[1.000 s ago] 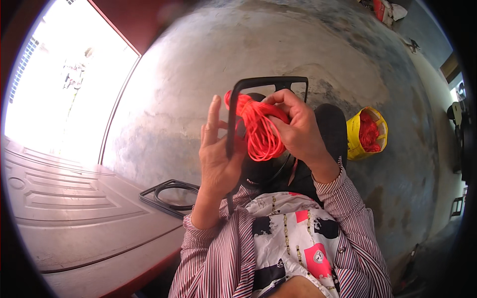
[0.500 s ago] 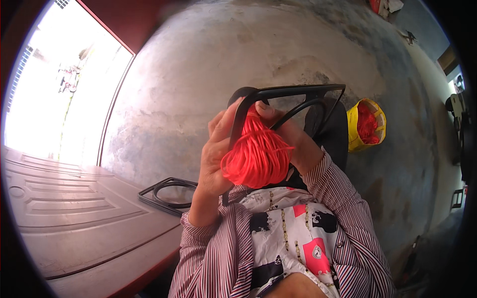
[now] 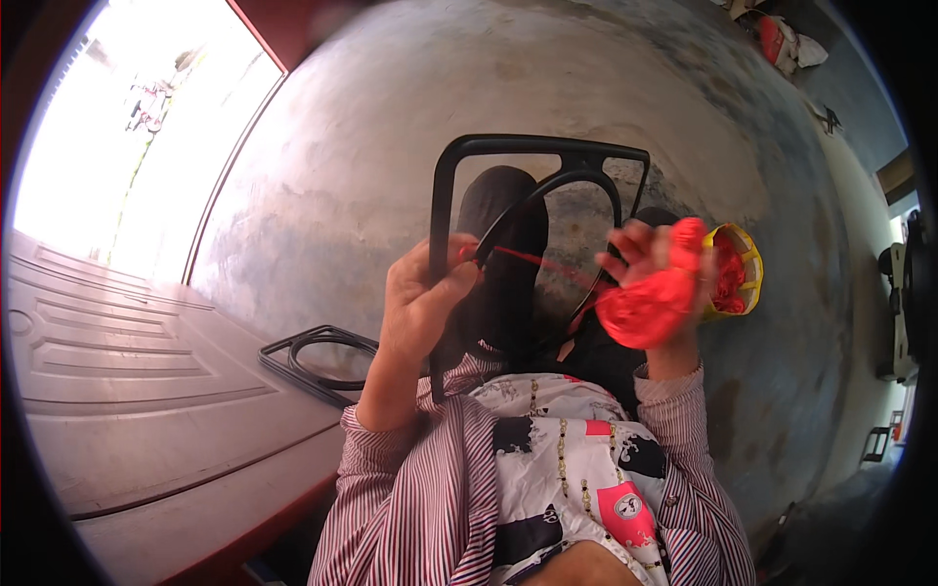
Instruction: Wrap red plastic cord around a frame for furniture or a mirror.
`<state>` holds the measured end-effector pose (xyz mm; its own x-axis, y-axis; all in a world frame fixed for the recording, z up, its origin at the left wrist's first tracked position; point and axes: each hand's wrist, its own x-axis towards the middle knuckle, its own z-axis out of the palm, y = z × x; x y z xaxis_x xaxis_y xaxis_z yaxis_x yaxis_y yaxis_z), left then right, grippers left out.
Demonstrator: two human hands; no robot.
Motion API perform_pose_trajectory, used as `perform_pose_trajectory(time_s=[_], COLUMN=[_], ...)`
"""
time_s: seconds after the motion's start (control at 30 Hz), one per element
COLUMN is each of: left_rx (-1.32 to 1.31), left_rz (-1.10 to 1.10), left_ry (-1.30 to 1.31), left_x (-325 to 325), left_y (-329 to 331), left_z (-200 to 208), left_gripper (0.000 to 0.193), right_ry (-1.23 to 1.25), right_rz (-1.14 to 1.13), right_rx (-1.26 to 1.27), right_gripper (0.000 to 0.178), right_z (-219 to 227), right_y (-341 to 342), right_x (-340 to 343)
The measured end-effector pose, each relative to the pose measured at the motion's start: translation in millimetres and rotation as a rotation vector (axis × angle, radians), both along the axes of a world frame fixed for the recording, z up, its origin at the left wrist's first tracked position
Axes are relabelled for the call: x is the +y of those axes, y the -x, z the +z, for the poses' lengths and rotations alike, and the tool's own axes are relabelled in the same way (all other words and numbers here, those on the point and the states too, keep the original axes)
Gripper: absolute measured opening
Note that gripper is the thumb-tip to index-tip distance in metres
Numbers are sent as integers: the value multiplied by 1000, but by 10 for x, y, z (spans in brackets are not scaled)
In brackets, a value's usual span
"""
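left hand [image 3: 418, 301] pinches black frame [image 3: 508, 146] | right hand [image 3: 653, 256] carries red bundle [image 3: 640, 311], grip blurred, can't tell | one strand [image 3: 537, 260] reaches frame; most cord remains bundled

A pale panelled board [image 3: 147, 356] lies at left near a bright doorway [image 3: 191, 161] (quite washed out); a dark stool [image 3: 878, 432] stands far right, beyond the grey floor [image 3: 381, 127].

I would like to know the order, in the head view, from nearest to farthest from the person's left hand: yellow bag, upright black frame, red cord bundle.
1. Black frame: touching the left hand, which grips its left side.
2. Red cord bundle: well to its right.
3. Yellow bag: farther right, partly hidden.
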<state>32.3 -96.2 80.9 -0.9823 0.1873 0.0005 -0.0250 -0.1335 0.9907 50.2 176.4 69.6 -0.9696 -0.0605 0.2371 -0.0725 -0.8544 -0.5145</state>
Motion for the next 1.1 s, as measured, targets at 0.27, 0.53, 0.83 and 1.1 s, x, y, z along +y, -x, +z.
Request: perform_pose_trajectory(time_s=[0.27,0.53,0.83,1.1], left_rx=[-28,-47,672,519], left_rz=[-45,10,26,-162], left_ry=[-126,109,551,61], left_x=[-14,66,345,212], left_y=[28,-3,-24,53], left_z=[5,111,262,-13], left_gripper=[15,18,26,43], right_ry=[51,-148,-843,-107], right_rz=[148,-101,-76,302], right_rx=[186,-317,-63,-268], right_gripper=[54,47,27,38], right_z=[344,59,515,-256], right_y=[-257,-64,220,357], right_x=[411,199,-534,-477])
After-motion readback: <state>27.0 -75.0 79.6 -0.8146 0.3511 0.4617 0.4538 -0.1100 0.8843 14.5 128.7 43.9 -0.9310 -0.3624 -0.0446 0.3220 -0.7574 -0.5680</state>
